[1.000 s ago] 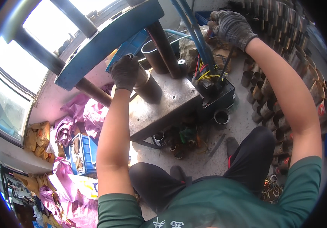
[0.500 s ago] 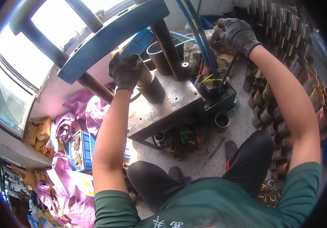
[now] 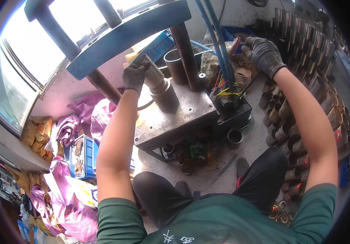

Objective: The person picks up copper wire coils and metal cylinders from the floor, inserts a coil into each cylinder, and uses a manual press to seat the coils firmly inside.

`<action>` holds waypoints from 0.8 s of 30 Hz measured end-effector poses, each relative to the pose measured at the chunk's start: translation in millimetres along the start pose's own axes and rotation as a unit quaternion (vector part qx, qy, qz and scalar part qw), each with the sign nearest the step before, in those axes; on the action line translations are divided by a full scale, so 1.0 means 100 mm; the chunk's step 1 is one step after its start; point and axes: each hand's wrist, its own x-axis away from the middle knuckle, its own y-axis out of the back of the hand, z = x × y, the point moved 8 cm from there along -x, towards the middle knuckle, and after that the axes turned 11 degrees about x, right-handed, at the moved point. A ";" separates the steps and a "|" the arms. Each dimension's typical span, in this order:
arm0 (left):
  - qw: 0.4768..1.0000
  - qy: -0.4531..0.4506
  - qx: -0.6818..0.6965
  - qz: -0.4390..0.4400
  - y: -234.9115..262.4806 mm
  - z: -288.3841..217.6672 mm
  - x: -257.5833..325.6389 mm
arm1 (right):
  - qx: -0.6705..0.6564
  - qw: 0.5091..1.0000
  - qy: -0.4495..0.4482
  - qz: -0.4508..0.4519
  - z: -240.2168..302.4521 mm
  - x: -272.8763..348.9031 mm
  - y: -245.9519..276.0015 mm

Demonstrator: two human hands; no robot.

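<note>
My left hand point(image 3: 135, 76), in a dark grey work glove, is closed around the side of a light metal tube point(image 3: 153, 74). That tube stands on a darker, wider metal cylinder point(image 3: 166, 98), slightly tilted in view, on the steel press table point(image 3: 183, 116). Farther right, my gloved right hand point(image 3: 265, 55) is raised beside the blue hoses point(image 3: 219, 44) with its fingers curled. A small reddish piece point(image 3: 235, 45) shows just left of the fingertips; whether they touch it, or what they hold, I cannot make out.
The blue press beam point(image 3: 130, 38) spans above the table on thick steel columns point(image 3: 185, 57). Another wide tube point(image 3: 175, 67) stands behind. Coloured wires point(image 3: 228, 91) stick out of a black unit at right. Rows of metal tubes point(image 3: 301, 36) fill the right side; pink sacks point(image 3: 67, 195) lie left.
My left hand sits lower on the light tube, whose open top now shows. My right hand has come down and slightly right, uncovering the reddish piece. The whole view has shifted a little.
</note>
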 end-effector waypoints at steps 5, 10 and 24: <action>0.990 -0.132 0.030 -0.027 0.18 -0.33 0.11 | -0.013 1.000 0.002 -0.022 -0.15 0.20 0.03; 0.960 -0.206 0.169 -0.082 0.30 -0.05 1.07 | -0.093 0.993 0.065 -0.025 -0.13 0.80 0.08; 0.975 0.018 -0.167 -0.144 0.60 1.46 1.70 | -0.161 0.888 0.426 -0.056 1.54 2.07 -0.10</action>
